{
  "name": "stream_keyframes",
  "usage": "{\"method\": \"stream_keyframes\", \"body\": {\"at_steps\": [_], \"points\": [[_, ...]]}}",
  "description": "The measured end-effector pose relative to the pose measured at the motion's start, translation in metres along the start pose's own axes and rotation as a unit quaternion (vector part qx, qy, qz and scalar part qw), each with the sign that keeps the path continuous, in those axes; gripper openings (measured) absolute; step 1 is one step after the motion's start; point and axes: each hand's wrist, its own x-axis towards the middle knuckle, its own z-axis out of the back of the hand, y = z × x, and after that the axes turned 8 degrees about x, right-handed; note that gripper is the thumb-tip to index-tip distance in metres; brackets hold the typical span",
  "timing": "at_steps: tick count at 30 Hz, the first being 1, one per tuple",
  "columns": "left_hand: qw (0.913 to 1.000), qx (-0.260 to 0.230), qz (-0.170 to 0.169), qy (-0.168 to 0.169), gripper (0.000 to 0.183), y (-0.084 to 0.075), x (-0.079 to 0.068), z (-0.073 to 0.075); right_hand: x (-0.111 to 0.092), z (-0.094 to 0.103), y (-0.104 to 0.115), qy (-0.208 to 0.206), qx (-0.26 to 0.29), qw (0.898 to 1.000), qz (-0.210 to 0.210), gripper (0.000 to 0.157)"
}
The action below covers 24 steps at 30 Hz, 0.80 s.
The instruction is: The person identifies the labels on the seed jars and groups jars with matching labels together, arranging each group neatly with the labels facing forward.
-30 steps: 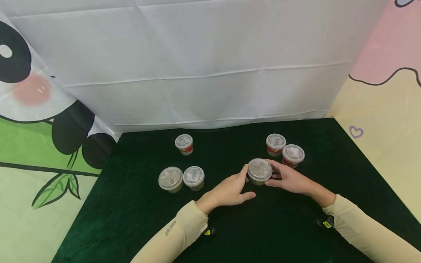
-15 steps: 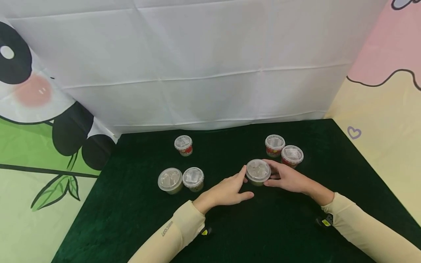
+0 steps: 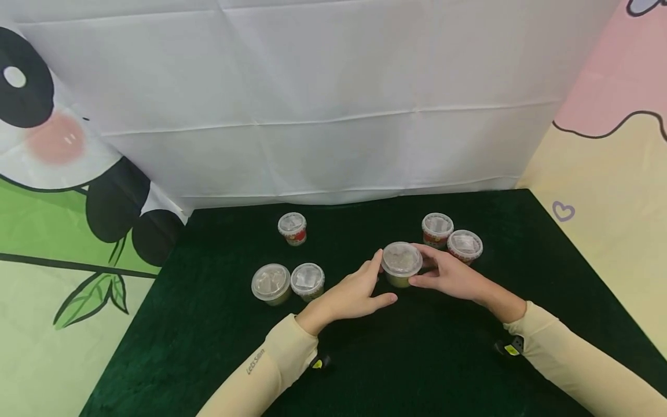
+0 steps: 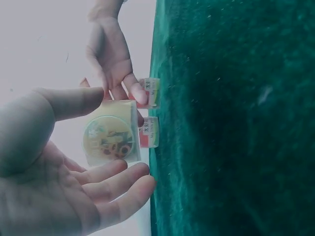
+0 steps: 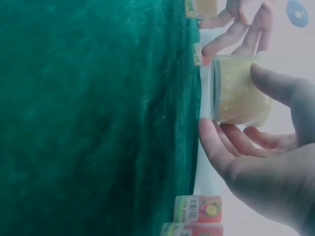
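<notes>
A clear-lidded round tub with pale yellow-green contents (image 3: 402, 260) is held upright between the two hands and appears slightly raised off the green cloth. My right hand (image 3: 452, 273) grips its right side, thumb in front and fingers behind; the right wrist view shows the thumb (image 5: 275, 83) against the tub's wall. On the left, my left hand (image 3: 354, 292) has its fingers extended, fingertips at the tub's side and thumb pointing away from it. A round label with a picture (image 4: 109, 137) shows on the tub in the left wrist view.
Left on the green cloth (image 3: 208, 347), a wide-lidded tub (image 3: 271, 282) and a smaller tub (image 3: 307, 280) stand side by side. Behind them is a red-labelled tub (image 3: 293, 227). Two red-labelled tubs (image 3: 438, 227) stand close by the right hand. A white sheet (image 3: 333, 150) hangs behind.
The tub has moved a little left and upward in the head view, baring more of its side. Both hands have shifted with it. The other tubs have stayed put.
</notes>
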Motion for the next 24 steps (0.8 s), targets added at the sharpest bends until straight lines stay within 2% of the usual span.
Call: {"method": "stream_keyframes", "body": {"at_steps": [9, 15, 24], "points": [[0.9988, -0.014, 0.003, -0.048, 0.095, 0.003, -0.005, 0.015, 0.009, -0.007, 0.018, -0.031, 0.026, 0.999, -0.029, 0.074], [0.9962, -0.033, 0.008, -0.080, 0.090, 0.006, -0.009, 0.027, 0.015, -0.015, 0.032, -0.030, 0.061, 0.997, -0.039, 0.068], [0.9908, -0.105, 0.004, -0.085, 0.082, 0.013, -0.018, 0.053, 0.026, -0.020, 0.052, -0.015, 0.158, 0.987, -0.039, 0.070]]}}
